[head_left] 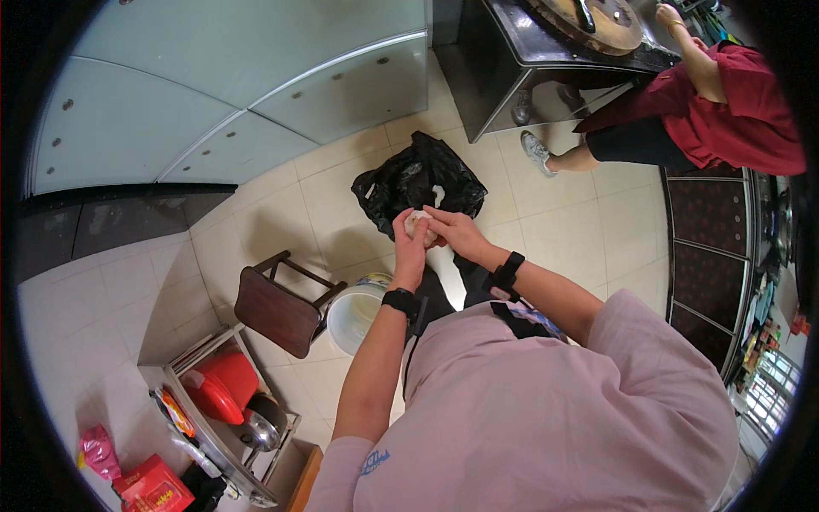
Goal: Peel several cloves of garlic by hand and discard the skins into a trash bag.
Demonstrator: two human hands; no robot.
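Observation:
In front of my body, both hands are closed around a small whitish round thing [417, 224] with a brownish patch on top. It resembles a head of garlic, but its kind is not certain. My left hand [408, 254] grips it from the left, fingers curled round it. From the other side my right hand [461, 234] presses its fingertips against it. Just beyond the hands, an open black plastic bag [388, 186] lies crumpled on the floor. A white scrap [438, 195] shows on the bag.
By my left forearm stands a white bucket [339, 328], beside a dark brown wooden stool [277, 311]. A rack [226, 456] with red basins is at lower left. A person in red [729, 111] works at a dark counter [546, 53] holding a round chopping board [610, 34].

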